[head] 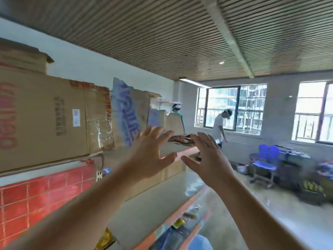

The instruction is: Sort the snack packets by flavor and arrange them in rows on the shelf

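Note:
Both my arms reach up toward the top of a shelf unit. My left hand [149, 152] is spread with straight fingers, and my right hand [207, 156] is likewise spread, palms facing each other. Beyond their fingertips lies a flat brownish snack packet [182, 138] on the upper shelf; whether the fingertips touch it is unclear because of blur. A pale shelf board [158, 201] with an orange front edge runs below my arms. Lower down, blurred packets in yellow and blue [178, 224] sit on lower shelves.
Large cardboard boxes [45, 120] stand on the shelf top at left, over a red carton [36, 201]. A person [220, 126] stands by the windows at the back. Blue chairs [264, 159] and piled goods occupy the floor at right.

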The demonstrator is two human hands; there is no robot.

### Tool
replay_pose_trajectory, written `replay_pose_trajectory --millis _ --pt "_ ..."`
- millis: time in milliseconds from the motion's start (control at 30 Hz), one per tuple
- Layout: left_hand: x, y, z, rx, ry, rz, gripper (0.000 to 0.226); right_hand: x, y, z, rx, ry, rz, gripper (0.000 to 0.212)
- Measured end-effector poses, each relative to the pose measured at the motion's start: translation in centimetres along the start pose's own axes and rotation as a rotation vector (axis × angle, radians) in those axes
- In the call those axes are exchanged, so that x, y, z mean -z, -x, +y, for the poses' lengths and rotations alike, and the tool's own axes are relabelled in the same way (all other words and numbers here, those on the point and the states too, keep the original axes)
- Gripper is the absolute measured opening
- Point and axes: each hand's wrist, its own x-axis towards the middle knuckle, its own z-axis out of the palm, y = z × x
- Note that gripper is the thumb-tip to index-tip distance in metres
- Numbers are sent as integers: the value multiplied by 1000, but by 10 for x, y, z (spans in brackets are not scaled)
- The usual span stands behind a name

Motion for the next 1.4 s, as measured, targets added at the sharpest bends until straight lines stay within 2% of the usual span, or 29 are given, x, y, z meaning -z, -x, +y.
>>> replay_pose_trajectory --millis 133,267,400,467,733,1000,1100,1300,1400 --pt "-38 -47 0 -9 87 -94 70 -5 -13 62 -72 98 -20 70" --pt "-79 -91 -22 -40 56 -179 61 -32 -35 111 -104 121 -47 66" --pt "-128 -151 -63 12 87 -301 33 -72 -76 159 -140 199 -106 65" --pt "-156 -185 -87 51 76 -359 27 -95 -103 181 -153 195 -125 63" --pt "-249 -303 -143 143 93 -470 28 -162 -191 258 -201 233 -186 64" --pt "-319 -362 -145 179 101 -536 24 -203 -230 327 -255 175 -235 57" --pt "-349 -374 -138 207 76 -615 23 -226 -241 357 -249 125 -268 51" --pt "-404 -395 -126 301 1 -754 28 -284 -289 412 -151 96 -412 37" --pt "-430 -408 -123 405 -57 -798 32 -312 -316 429 -13 82 -534 34"
